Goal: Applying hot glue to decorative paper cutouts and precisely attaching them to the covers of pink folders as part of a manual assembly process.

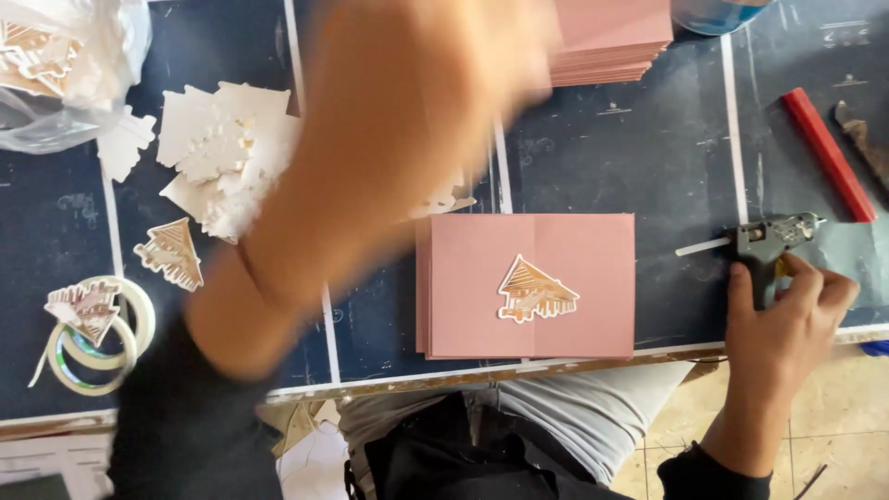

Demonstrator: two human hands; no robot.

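Glue gun (773,243) lies near the desk's (630,157) front right edge, the right hand (787,319) curled around its handle, fingers wrapped but loosely. Just left of it a stack of pink cards (528,287) sits at the front edge, a house-shaped cutout (535,291) on top. The left hand (389,102) sweeps above, blurred; I cannot tell its grip. White cutouts (222,153) lie toward the back left.

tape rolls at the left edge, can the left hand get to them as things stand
Probably yes: the left hand is raised, blurred and appears empty, and the tape rolls lie uncovered on the table, with only a cutout resting on them.
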